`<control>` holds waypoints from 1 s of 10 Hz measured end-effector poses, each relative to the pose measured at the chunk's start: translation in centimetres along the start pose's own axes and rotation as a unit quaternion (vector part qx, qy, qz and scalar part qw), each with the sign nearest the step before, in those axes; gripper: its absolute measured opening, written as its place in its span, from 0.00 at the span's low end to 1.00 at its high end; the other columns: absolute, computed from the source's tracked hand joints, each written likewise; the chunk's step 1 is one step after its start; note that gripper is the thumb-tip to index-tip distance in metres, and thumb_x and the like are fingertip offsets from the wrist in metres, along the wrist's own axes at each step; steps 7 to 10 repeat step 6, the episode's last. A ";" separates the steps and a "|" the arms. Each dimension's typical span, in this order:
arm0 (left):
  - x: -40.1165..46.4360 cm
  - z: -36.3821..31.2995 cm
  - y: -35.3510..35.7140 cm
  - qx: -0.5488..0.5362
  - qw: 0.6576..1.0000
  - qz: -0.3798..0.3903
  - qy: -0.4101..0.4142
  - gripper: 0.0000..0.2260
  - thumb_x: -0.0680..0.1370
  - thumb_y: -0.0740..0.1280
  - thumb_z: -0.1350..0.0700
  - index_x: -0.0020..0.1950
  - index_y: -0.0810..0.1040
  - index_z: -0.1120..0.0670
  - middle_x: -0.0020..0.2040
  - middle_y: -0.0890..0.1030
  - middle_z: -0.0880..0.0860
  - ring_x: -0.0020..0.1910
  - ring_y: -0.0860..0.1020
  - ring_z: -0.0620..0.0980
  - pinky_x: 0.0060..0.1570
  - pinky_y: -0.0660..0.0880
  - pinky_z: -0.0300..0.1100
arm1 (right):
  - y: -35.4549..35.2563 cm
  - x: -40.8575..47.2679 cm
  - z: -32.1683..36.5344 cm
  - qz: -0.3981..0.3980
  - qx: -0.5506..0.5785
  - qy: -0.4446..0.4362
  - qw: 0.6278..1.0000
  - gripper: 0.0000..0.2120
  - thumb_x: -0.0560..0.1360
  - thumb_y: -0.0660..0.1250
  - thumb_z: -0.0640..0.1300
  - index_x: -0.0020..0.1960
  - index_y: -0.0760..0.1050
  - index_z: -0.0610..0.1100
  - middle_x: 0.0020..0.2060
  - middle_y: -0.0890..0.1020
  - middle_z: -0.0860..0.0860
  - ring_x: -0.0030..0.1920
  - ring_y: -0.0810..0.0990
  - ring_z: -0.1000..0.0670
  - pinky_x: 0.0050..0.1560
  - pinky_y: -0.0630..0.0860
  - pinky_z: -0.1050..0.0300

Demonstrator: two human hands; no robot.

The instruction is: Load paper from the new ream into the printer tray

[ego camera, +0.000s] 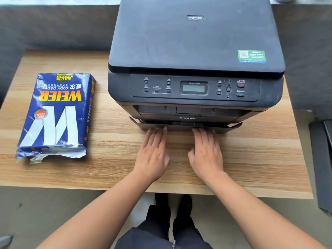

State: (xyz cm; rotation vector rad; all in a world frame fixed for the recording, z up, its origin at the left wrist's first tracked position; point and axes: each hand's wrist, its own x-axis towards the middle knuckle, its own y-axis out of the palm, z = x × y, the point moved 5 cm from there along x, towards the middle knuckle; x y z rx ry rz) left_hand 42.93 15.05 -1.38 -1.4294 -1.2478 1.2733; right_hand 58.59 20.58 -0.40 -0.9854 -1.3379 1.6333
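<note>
The light is bright, even and soft, and my hands (179, 151) throw only faint shadows on the table (251, 159). A dull sheen lies across the printer (195, 42) lid. The ream (55, 114) wrapper shows small glints. My wide lens bows the table edges and stretches my forearms. Fine print is soft and smeared.

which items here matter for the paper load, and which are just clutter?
Job:
- printer
- paper tray at the printer's base, fingertips of both flat hands at its front edge
- paper ream, wrapper torn at the near end
- left hand
- right hand

Just there:
- wooden table
- dark object at the right edge, unidentifiable
</note>
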 end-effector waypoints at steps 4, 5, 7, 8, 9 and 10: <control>1.4 0.9 -0.5 -0.055 0.997 -0.015 -0.057 0.35 0.76 0.60 0.45 0.77 0.57 0.63 0.74 0.67 0.63 0.76 0.61 0.58 0.77 0.49 0.57 | -0.9 2.1 0.4 0.017 0.033 0.064 0.997 0.31 0.66 0.71 0.43 0.68 0.73 0.38 0.59 0.79 0.40 0.62 0.76 0.35 0.66 0.74 0.39; 1.6 0.8 -0.5 -0.050 0.997 -0.015 -0.051 0.36 0.76 0.60 0.44 0.77 0.57 0.63 0.73 0.67 0.64 0.76 0.62 0.60 0.77 0.53 0.58 | -0.6 1.9 0.4 0.059 0.039 0.049 0.996 0.32 0.69 0.69 0.45 0.72 0.69 0.40 0.64 0.76 0.41 0.64 0.74 0.37 0.66 0.73 0.41; 0.0 0.7 -0.8 -0.047 0.998 -0.004 -0.028 0.30 0.76 0.62 0.47 0.74 0.63 0.61 0.70 0.71 0.61 0.72 0.67 0.60 0.76 0.57 0.56 | -1.9 -0.4 -0.9 0.104 0.161 0.062 0.979 0.24 0.75 0.68 0.46 0.71 0.72 0.44 0.66 0.79 0.47 0.66 0.76 0.44 0.70 0.70 0.48; 0.0 0.7 -0.8 -0.047 0.998 -0.004 -0.028 0.30 0.76 0.62 0.47 0.74 0.63 0.61 0.70 0.71 0.61 0.72 0.67 0.60 0.76 0.57 0.56 | -1.9 -0.4 -0.9 0.104 0.161 0.062 0.979 0.24 0.75 0.68 0.46 0.71 0.72 0.44 0.66 0.79 0.47 0.66 0.76 0.44 0.70 0.70 0.48; 0.0 0.7 -0.8 -0.047 0.998 -0.004 -0.028 0.30 0.76 0.62 0.47 0.74 0.63 0.61 0.70 0.71 0.61 0.72 0.67 0.60 0.76 0.57 0.56 | -1.9 -0.4 -0.9 0.104 0.161 0.062 0.979 0.24 0.75 0.68 0.46 0.71 0.72 0.44 0.66 0.79 0.47 0.66 0.76 0.44 0.70 0.70 0.48; 0.0 0.7 -0.8 -0.047 0.998 -0.004 -0.028 0.30 0.76 0.62 0.47 0.74 0.63 0.61 0.70 0.71 0.61 0.72 0.67 0.60 0.76 0.57 0.56 | -1.9 -0.4 -0.9 0.104 0.161 0.062 0.979 0.24 0.75 0.68 0.46 0.71 0.72 0.44 0.66 0.79 0.47 0.66 0.76 0.44 0.70 0.70 0.48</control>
